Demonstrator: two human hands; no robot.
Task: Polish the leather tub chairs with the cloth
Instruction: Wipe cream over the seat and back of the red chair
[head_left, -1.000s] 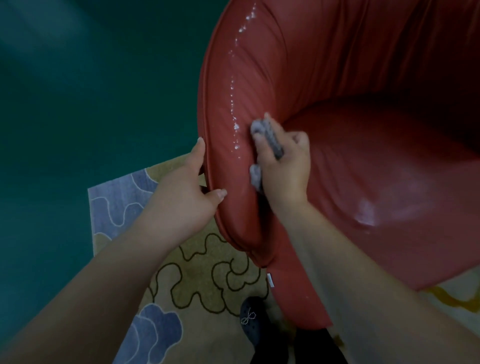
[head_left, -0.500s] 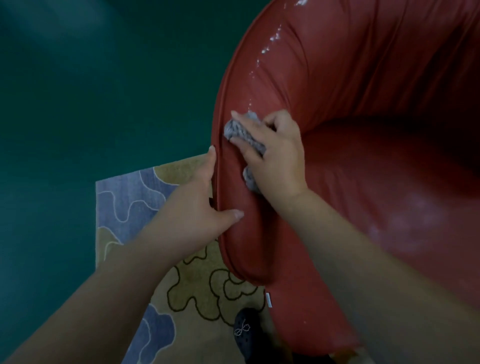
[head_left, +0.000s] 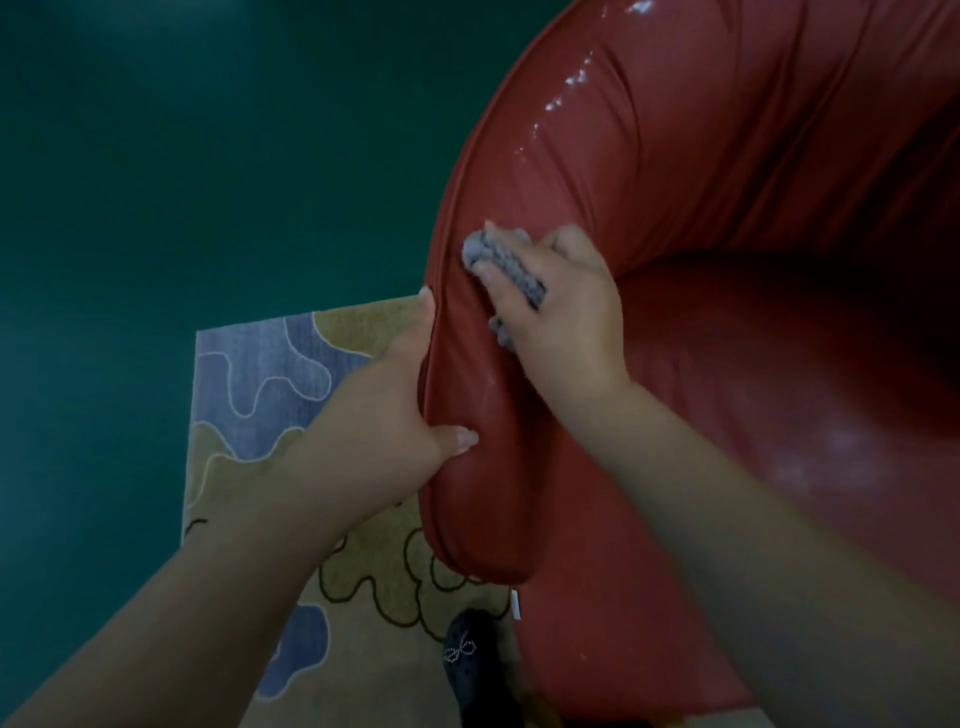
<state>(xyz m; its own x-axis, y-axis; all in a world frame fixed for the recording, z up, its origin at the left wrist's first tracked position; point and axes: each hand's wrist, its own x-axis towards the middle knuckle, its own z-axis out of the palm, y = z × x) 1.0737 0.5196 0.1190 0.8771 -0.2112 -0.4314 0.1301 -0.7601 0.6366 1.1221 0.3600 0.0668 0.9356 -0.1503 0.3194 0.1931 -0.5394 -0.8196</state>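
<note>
A red leather tub chair (head_left: 727, 260) fills the right of the head view, with white droplets along its curved left arm rim. My right hand (head_left: 566, 312) grips a bunched grey cloth (head_left: 498, 260) and presses it onto the top of that arm rim. My left hand (head_left: 384, 415) clasps the arm from outside, fingers along the outer side and thumb pressing into the padded top. The cloth is mostly hidden under my right fingers.
A patterned rug (head_left: 260, 415) in yellow and blue lies beneath the chair's left side on a dark green floor (head_left: 182, 156). A dark shoe (head_left: 467, 660) stands on the rug by the chair's front corner. A small white tag (head_left: 515, 605) hangs from the chair.
My right hand has slid the cloth from the inner face of the arm up onto its rim. The view has shifted, so the chair sits further right.
</note>
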